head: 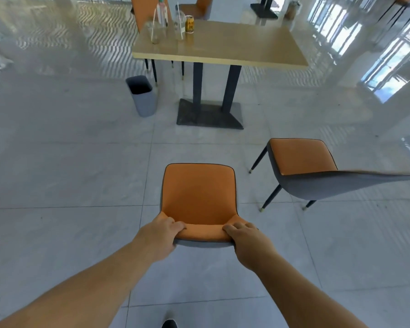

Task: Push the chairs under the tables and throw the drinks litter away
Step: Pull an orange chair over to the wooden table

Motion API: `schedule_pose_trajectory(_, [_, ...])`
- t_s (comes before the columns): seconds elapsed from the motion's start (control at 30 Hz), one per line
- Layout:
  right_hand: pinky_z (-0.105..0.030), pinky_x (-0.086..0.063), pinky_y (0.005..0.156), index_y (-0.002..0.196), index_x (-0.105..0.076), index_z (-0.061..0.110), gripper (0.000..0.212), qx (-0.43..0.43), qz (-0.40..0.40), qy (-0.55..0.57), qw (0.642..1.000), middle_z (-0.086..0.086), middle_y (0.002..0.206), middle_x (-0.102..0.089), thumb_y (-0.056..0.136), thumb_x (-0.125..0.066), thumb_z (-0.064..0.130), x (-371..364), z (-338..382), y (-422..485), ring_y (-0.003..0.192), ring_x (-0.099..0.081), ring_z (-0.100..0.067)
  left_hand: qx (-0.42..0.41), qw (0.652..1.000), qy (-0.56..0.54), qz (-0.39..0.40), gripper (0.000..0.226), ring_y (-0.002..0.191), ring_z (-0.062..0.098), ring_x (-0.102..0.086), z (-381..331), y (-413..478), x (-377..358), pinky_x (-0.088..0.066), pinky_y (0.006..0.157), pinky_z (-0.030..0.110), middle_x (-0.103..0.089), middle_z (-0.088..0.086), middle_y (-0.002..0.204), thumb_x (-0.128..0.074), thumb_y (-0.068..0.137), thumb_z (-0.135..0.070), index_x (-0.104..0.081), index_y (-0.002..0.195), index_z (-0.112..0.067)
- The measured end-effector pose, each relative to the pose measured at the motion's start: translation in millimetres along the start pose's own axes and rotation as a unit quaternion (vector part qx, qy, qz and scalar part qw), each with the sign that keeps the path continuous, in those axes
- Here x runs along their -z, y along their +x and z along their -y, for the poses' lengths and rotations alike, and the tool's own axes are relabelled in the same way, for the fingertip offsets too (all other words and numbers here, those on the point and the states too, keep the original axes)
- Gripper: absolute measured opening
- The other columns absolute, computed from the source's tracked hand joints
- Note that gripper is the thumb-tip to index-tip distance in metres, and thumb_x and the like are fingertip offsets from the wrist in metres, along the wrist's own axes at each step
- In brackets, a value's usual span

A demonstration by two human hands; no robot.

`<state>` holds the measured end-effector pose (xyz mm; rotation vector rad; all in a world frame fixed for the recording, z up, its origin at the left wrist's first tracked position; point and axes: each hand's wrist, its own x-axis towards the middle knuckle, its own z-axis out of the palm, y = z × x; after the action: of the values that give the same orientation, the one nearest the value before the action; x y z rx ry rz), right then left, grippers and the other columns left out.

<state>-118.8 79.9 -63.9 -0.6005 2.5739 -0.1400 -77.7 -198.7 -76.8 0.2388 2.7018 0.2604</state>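
Left hand (162, 235) and right hand (247, 242) both clamped on the backrest top of the near chair (199, 197), fingers curled over the front edge, 1 hand at each corner. Standing on the tiled floor, well apart from the table (223, 43), seat facing it. Just to the right, a 2nd chair (303, 159), turned aside, also out from the table. On the far left end of the tabletop: 2 clear cups with straws (156, 31), a bottle (162, 11), a can (189, 24). Grey bin (143, 98) on the floor beside the table's left end, near its base. 2 more chairs (145, 10) beyond the table.
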Motion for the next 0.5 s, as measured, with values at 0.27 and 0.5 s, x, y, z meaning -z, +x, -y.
schedule_pose_trajectory(0.27, [-0.044,-0.054,0.094,0.144,-0.045,0.036,0.048,0.041,-0.006,0.003,0.999,0.003,0.13,-0.057,0.101,-0.048,0.014,59.6,-40.9,110.8,0.119,-0.051,-0.028,0.056,0.998,-0.016,0.001,0.049,0.115,0.019,-0.052,27.0,109.2,55.2,-0.053,0.092,0.038,-0.055,-0.007,0.135,-0.061,0.095,-0.029,-0.048,0.14,-0.041])
schedule_pose_trajectory(0.5, [-0.045,-0.056,0.09,0.14,-0.047,0.036,0.042,0.072,-0.008,-0.004,0.997,0.003,0.124,-0.058,0.103,-0.051,0.017,124.2,-83.5,210.1,0.115,-0.054,-0.026,0.102,0.994,-0.04,-0.017,0.047,0.113,0.018,-0.053,43.0,208.0,99.3,-0.054,0.09,0.039,-0.056,-0.008,0.134,-0.061,0.095,-0.029,-0.048,0.138,-0.043])
